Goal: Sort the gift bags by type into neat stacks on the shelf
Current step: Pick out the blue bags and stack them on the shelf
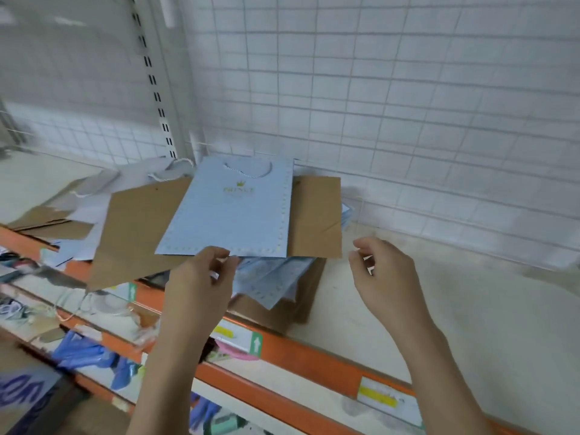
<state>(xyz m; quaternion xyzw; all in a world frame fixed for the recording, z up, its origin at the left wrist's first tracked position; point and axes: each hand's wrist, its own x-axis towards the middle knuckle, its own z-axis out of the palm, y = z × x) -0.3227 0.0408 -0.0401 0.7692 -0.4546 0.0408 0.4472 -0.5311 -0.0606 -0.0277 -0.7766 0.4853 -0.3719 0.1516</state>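
A light blue gift bag (pixel 232 211) with a crown print and white cord handle lies flat on top of a messy pile on the shelf (pixel 470 309). My left hand (pixel 204 277) pinches its near bottom edge. Brown paper bags (pixel 135 230) stick out to the left and right (pixel 317 215) beneath it. More blue patterned bags (pixel 270 277) and a brown stack (pixel 282 309) lie under them. Grey-white bags (pixel 94 196) are strewn at the far left. My right hand (pixel 383 271) hovers to the right of the pile, fingers loosely curled, holding nothing.
A white wire grid panel (pixel 408 105) backs the shelf. An orange front rail (pixel 298 350) with price labels runs along the shelf's near edge. Lower shelves at the left hold blue items (pixel 84 353) and assorted clutter.
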